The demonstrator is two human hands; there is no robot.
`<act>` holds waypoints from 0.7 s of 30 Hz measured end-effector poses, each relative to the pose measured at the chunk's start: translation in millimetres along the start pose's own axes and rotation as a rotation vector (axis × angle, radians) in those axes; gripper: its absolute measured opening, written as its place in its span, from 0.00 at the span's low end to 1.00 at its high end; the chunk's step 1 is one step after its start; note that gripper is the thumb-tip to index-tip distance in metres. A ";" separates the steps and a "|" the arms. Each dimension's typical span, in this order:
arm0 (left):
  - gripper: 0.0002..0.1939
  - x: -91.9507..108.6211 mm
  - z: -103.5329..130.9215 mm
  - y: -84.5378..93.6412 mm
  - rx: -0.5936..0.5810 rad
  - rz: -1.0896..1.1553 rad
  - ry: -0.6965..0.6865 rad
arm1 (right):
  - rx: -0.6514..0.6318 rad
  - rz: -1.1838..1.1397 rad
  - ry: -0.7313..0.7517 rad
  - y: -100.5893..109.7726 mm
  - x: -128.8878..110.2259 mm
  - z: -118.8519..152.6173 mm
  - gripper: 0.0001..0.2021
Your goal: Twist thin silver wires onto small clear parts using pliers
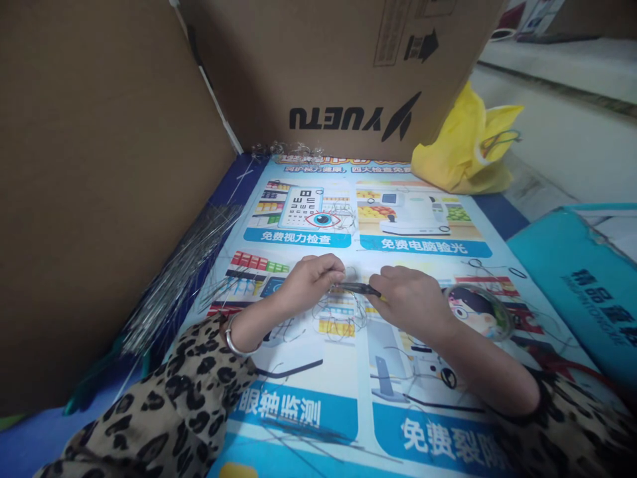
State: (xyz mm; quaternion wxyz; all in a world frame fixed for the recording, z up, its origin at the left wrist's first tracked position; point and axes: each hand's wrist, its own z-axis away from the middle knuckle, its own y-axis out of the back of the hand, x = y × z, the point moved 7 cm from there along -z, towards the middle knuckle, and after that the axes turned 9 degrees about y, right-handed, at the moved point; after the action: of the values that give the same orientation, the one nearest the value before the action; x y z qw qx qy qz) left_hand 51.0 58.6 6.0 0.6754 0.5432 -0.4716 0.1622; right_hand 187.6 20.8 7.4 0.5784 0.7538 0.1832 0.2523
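Note:
My left hand (313,282) pinches a piece of thin wire (340,313) bent into loops, above the middle of the printed sheet (348,392). In my right hand (405,295) is a pair of pliers (359,288), pointing left. Their jaws meet the wire right beside my left fingertips; whether they are closed on it is too small to tell. My right fist covers the pliers' handles. To the left lies a bundle of long straight wires (186,272). Loose wire bits are scattered over the sheet.
Cardboard (323,73) stands at the back, and another brown panel (89,166) at the left. A yellow bag (448,159) sits at the back right, a teal box (582,279) at the right. A clear ring (506,320) lies near my right forearm. Small wire pieces (288,153) lie behind.

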 end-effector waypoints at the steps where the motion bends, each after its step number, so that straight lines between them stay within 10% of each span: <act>1: 0.05 -0.4 0.2 -0.1 -0.001 0.001 0.003 | -0.001 -0.004 0.000 -0.3 0.0 -0.1 0.12; 21: 0.05 -0.7 2.0 -2.8 -0.013 0.038 -0.018 | -0.203 -0.138 -0.051 -13.4 1.0 -1.9 0.12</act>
State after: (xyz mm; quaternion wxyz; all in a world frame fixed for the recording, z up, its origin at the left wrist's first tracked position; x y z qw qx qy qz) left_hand 51.7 56.0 3.7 0.6715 0.5312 -0.4889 0.1670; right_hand 187.4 26.3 -5.0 0.6721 0.6831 0.1936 0.2099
